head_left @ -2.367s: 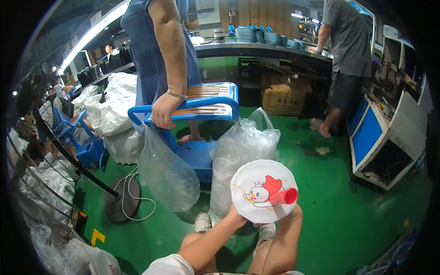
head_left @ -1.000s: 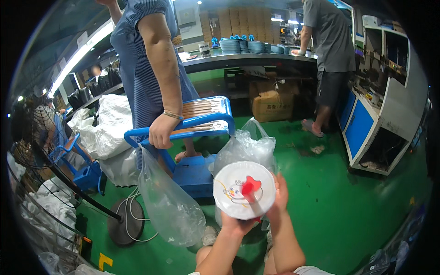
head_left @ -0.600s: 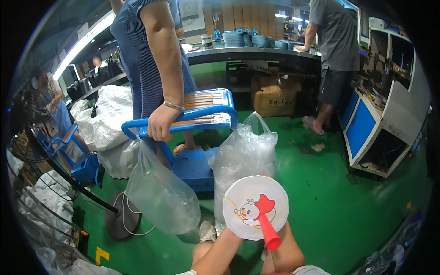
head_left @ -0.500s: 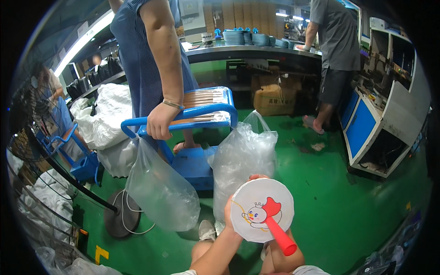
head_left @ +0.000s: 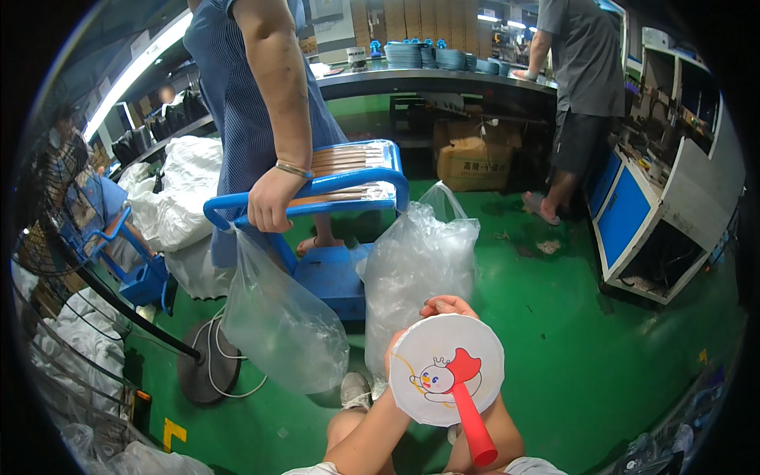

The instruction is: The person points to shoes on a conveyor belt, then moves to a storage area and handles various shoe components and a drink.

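Observation:
A round white disc (head_left: 412, 396) with a cartoon snowman print and a red tapered handle (head_left: 474, 431) faces me just above my lap. It looks like a hand fan, and its handle points down toward me. Along the disc's left rim my left hand (head_left: 391, 345) is closed against it, the fingers mostly hidden. Behind the disc, bent fingers that appear to belong to my right hand (head_left: 450, 305) show over the top edge. My right forearm (head_left: 499, 423) passes behind the disc. Neither hand touches the red handle.
Ahead, a person in a blue dress grips a blue cart (head_left: 317, 186). Clear plastic bags (head_left: 285, 332) hang from it. A floor fan base (head_left: 207, 368) with a cable stands left, near white sacks (head_left: 186, 190). A blue-and-white cabinet (head_left: 625, 210) and another person are right.
The disc has shifted slightly left and down, its handle swinging left. More fingers show above its top edge. The cart and the hand on it sit a little further left in view.

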Demonstrator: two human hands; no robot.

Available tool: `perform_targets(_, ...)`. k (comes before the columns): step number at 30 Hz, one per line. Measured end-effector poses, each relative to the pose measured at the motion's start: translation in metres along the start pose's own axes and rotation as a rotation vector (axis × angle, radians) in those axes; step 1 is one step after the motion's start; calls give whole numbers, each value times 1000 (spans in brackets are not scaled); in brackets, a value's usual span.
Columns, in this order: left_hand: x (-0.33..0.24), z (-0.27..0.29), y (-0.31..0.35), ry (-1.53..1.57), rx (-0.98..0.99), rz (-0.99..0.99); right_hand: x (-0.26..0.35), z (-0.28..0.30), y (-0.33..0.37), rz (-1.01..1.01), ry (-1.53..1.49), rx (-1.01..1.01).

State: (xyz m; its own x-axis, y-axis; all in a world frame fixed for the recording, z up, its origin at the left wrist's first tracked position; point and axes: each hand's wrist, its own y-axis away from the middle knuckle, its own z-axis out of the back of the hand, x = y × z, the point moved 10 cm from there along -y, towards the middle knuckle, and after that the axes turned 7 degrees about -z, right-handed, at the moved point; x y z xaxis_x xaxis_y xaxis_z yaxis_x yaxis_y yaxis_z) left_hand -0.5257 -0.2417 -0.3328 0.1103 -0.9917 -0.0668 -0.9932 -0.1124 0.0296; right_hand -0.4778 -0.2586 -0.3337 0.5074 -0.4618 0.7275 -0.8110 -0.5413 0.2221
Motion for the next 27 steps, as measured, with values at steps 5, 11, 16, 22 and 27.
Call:
perform_targets(5,-1,-2,2,6,17,13,-1,-4,1,-8,-8,16)
perform_targets(11,4,-2,-1,16,41,46,4,5,0,21,36,-8)
perform_targets(16,-1,3,3,12,45,28,-4,0,-3,25,65,15)
perform_targets(22,5,0,1,19,68,59,1,4,-2,67,103,1)
perform_targets(27,2,2,0,21,76,57,-4,1,-4,26,62,9)
